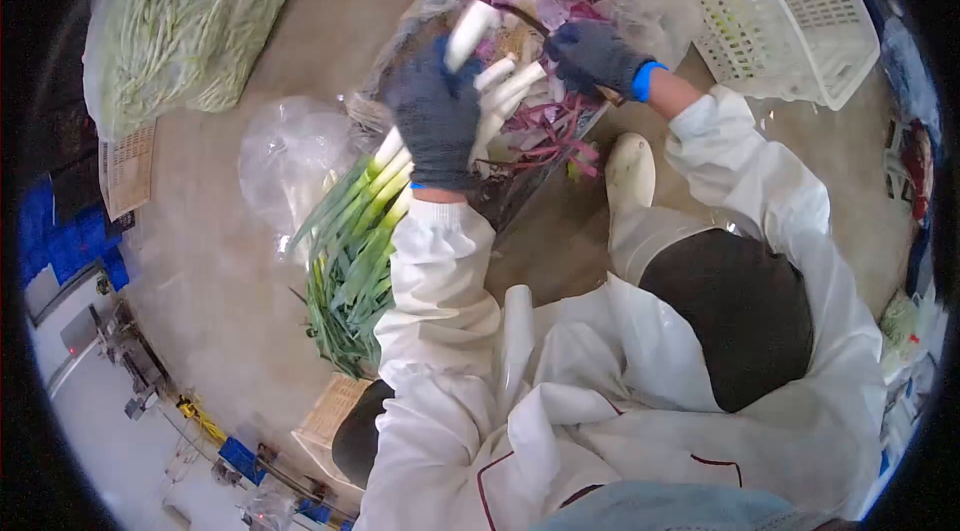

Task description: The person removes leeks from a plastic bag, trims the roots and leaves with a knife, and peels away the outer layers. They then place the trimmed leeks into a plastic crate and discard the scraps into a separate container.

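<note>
My left hand (435, 116), in a dark glove, is closed round a bunch of leeks (365, 221). Their green leaves hang toward the lower left, and the white root ends point up and right over a plastic-lined bin (520, 193). My right hand (598, 56), also gloved, is wrapped round a knife (527, 20). Its dark, thin blade reaches left toward the white ends, and a bit of brownish handle shows below the fist. Beneath both hands, purple onion skins and trimmings (560, 136) lie in the bin. My left fingertips are partly hidden and blurred.
A white perforated crate (790, 21) stands at the upper right. At the upper left lies a large clear bag of green stalks (195, 21). A clear plastic bag (290, 156) rests on the floor by the leeks. My white boot (631, 171) is right of the bin.
</note>
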Motion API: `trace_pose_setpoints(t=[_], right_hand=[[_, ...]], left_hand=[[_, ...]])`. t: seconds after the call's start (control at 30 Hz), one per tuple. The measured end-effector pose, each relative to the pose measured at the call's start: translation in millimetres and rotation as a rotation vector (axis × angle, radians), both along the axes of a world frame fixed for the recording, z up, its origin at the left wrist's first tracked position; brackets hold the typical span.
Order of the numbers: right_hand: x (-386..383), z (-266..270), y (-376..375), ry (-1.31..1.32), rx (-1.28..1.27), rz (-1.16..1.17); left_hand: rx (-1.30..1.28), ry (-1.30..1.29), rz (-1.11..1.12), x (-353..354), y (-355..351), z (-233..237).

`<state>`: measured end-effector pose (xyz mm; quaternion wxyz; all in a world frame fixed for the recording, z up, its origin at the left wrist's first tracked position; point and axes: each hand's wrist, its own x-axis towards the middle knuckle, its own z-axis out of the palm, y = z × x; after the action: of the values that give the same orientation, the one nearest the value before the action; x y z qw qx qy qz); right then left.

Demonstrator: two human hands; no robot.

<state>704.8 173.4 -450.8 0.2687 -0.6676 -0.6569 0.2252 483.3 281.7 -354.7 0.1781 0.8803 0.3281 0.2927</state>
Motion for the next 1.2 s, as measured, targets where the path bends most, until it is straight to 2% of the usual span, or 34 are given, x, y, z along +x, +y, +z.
trace_pose_setpoints(t=[0.07,0.1,0.2,0.23,0.27,0.33,0.43,0.53,0.57,0.63,0.7,0.77,0.8,0.83,0.87,0.9,0.97,1.03,1.07,1.13,1.2], right_hand=[[-9.6,38.4,-16.3,0.855,-0.363,-0.336],[-7.2,48.2,-22.7,0.949,-0.429,-0.331],[-2.7,37.5,-31.5,0.991,-0.44,-0.378],[-1.7,35.8,-33.7,1.033,-0.445,-0.373],[-3.0,36.6,-33.9,1.052,-0.431,-0.373],[-4.1,40.2,-34.4,1.083,-0.399,-0.375],[-0.9,39.9,-34.1,1.012,-0.404,-0.368],[-1.0,42.5,-38.9,1.08,-0.338,-0.44],[-0.9,47.5,-40.0,1.144,-0.333,-0.456],[-2.4,45.1,-41.0,1.156,-0.321,-0.481],[-3.4,39.3,-39.5,1.159,-0.31,-0.477],[0.2,32.0,-38.8,1.145,-0.305,-0.445],[1.1,24.8,-39.0,1.19,-0.298,-0.43],[2.3,18.7,-39.3,1.231,-0.294,-0.413],[3.2,20.9,-39.3,1.269,-0.29,-0.392],[1.3,33.3,-41.8,1.178,-0.271,-0.387],[5.5,19.3,-37.9,0.92,-0.17,-0.346],[13.9,8.7,-35.1,1.048,-0.283,-0.274],[11.0,12.9,-37.7,1.168,-0.208,-0.305],[4.0,22.1,-51.4,1.399,-0.053,-0.367],[20.6,25.1,-63.4,1.344,0.004,-0.352]], left_hand=[[-0.145,-0.022,-0.069,-17.2,20.0,-3.6],[-0.185,0.006,-0.113,-24.5,28.9,-7.6],[-0.274,0.188,-0.313,-46.3,3.9,-4.7],[-0.129,0.41,-0.29,-44.2,-6.8,3.9],[0.005,0.374,-0.316,-43.2,-16.2,-1.7],[0.222,0.398,-0.157,-37.3,-27.7,-28.4],[0.027,0.817,-0.074,-30.7,-23.9,-26.8],[-0.049,0.667,-0.156,-45.4,-4.3,-35.4],[-0.136,0.681,-0.097,-47.9,-2.4,-12.9],[-0.177,0.516,-0.065,-72.5,19.7,16.0],[-0.168,0.482,0.012,-100.1,41.3,88.3],[-0.096,0.422,0.15,-99.5,24.5,192.5],[-0.152,0.505,0.392,-100.2,21.7,242.7],[0.184,0.173,0.08,-113.3,27.4,281.5],[0.199,0.191,0.252,-125.5,26.3,336.7],[0.199,0.211,0.42,-137.8,25.1,391.9],[0.284,-0.012,0.176,-128.7,3.8,463.3],[0.367,-0.224,-0.093,-119.6,-19.0,520.5],[0.406,-0.329,-0.237,-121.3,-25.8,539.0],[-0.016,-0.563,-0.182,-179.0,7.6,576.0],[0.899,-0.064,0.1,-179.7,3.4,532.7]])
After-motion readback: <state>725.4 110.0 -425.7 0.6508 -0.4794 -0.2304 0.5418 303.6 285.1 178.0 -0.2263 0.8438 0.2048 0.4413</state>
